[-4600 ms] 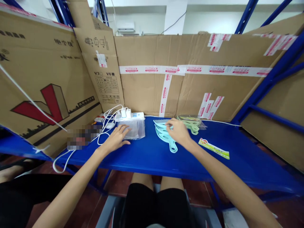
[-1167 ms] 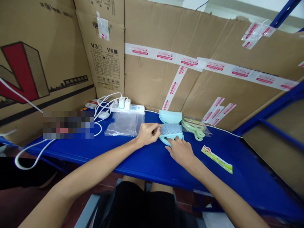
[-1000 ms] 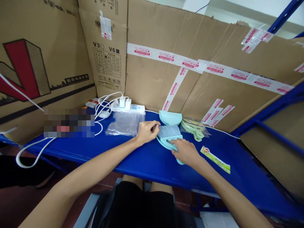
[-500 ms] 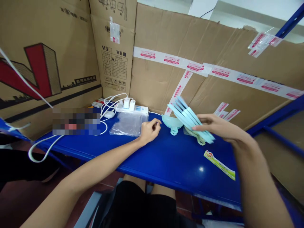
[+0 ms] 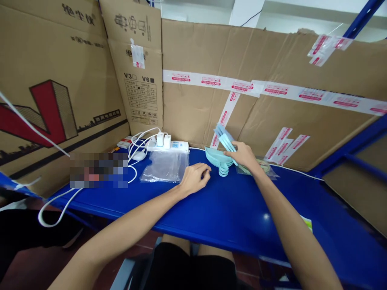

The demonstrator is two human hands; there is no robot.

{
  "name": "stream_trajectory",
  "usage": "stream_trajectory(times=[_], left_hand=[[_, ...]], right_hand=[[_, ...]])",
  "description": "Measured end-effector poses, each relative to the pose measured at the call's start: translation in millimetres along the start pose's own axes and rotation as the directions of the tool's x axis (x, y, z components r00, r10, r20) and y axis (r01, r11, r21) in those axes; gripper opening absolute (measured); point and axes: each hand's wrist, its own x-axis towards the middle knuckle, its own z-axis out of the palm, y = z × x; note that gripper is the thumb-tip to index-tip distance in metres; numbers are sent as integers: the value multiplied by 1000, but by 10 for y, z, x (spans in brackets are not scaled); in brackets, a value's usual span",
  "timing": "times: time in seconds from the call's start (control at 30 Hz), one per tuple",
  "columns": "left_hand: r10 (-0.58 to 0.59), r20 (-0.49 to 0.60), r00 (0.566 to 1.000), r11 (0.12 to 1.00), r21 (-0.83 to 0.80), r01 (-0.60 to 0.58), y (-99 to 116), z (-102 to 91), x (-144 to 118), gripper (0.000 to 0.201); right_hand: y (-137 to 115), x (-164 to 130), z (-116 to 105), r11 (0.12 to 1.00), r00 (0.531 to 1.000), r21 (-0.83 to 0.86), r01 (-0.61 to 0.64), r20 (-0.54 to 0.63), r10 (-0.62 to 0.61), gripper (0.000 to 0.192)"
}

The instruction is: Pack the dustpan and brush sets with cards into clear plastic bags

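Right hand [image 5: 243, 155]: brushes [image 5: 227, 145] are gripped bristles-up, probably to spare tips, near desk's [image 5: 236, 213] back edge; left hand [image 5: 195, 178] half-open.

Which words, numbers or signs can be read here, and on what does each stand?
"V3", checkbox unfilled: tall cardboard panel.
"V6", checkbox filled: same panel.
Big red "V": left carton.
"绝尘侠", probably: same carton.
Too small or blurred: the panel's table, the carton's smaller characters, prints on the tape and power strip.
No lettering visible: pale-blue dustpans.
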Motion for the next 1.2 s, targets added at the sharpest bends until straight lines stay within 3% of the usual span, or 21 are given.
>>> stream_trajectory(times=[0.13,0.23,0.33,0.43,0.5,0.6,0.67,0.77,0.9,1.03,1.2], left_hand=[[-48,156,987,976,215,14,272,78,141,25],[-202,282,938,930,355,93,502,322,329,52],[-294,357,886,893,434,121,606,616,476,56],[-302,364,881,892,435,126,556,751,495,53],[-271,352,896,900,422,106,470,697,434,57],[-152,308,939,893,450,-3,318,453,296,58],[-83,266,960,879,474,-55,215,270,216,58],[-89,202,975,875,485,-21,49,109,128,58],[-199,220,955,872,484,71,-121,168,62,55],[-277,245,929,838,534,108,-132,279,58,54],[-274,253,928,856,505,116,-131,266,85,56]], right_hand=[[255,-280,88,998,948,44,-38,-315,50,40],[408,-413,308,993,918,84,-79,-382,106,47],[464,-469,480,988,938,131,-79,-325,118,47],[480,-503,569,984,976,172,-40,-202,75,44],[502,-516,608,978,989,209,-19,-140,49,44],[552,-504,659,978,990,209,6,-137,24,38],[572,-488,681,990,990,140,16,-144,5,33],[534,-492,671,1000,996,3,1,-92,-1,33],[387,-537,640,987,999,-153,-43,14,46,35],[301,-524,663,969,993,-227,-98,48,112,32],[324,-406,667,952,978,-276,-131,118,169,36]])
